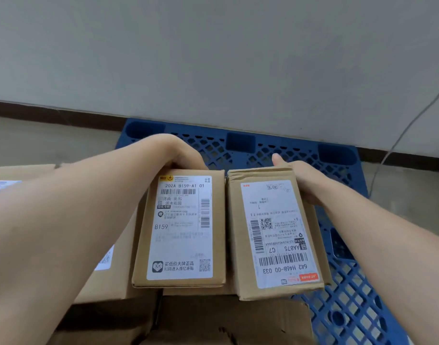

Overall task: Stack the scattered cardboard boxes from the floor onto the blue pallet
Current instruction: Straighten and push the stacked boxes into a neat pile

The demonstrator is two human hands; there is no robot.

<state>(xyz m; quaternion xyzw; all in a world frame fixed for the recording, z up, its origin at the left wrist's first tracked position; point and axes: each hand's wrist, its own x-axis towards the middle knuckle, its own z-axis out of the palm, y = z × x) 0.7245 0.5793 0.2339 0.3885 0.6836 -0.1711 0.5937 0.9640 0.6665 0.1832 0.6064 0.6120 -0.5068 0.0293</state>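
Grey wall (213,58) stands behind the blue pallet (275,148). Larger cardboard boxes (233,319) cover the pallet's near-left part. Two small labelled boxes sit side by side over them, long edges touching; whether they rest on the boxes below cannot be told. Left box (181,227): label upright. Right box (275,232): label reversed, overhanging bare pallet grid. Left hand (183,155) grips the left box's far end, fingers curled over the edge. Right hand (303,180) clasps the right box's outer side, thumb on its far corner. Thin cable (400,138) runs down the wall, right of the pallet.
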